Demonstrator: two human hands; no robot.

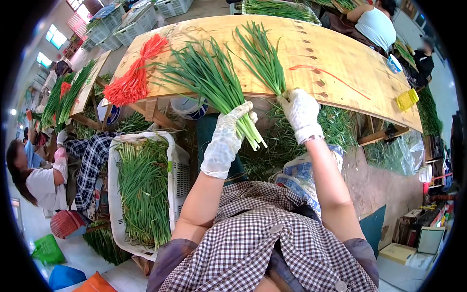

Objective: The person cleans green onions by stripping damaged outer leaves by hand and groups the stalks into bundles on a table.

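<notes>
My left hand [224, 136], in a whitish glove, is closed around the lower stalks of a large bunch of garlic chives [211, 73]. Its leaves fan out over the wooden table [335, 48], while the pale stalk ends stick out below my fingers. My right hand [300, 111], gloved the same way, is closed at the stalk ends of a smaller bunch of garlic chives [265, 61] lying on the table near its front edge. The fingertips of that hand are partly hidden. To the left, a bundle of red ties [134, 80] lies on the tabletop.
One loose red tie [335, 78] and a yellow cup [407, 100] are on the table's right half. At my left stands a white crate [172, 194] of chives. A bucket [188, 108] sits under the table. Cut leaves litter the floor. Other people work at left and upper right.
</notes>
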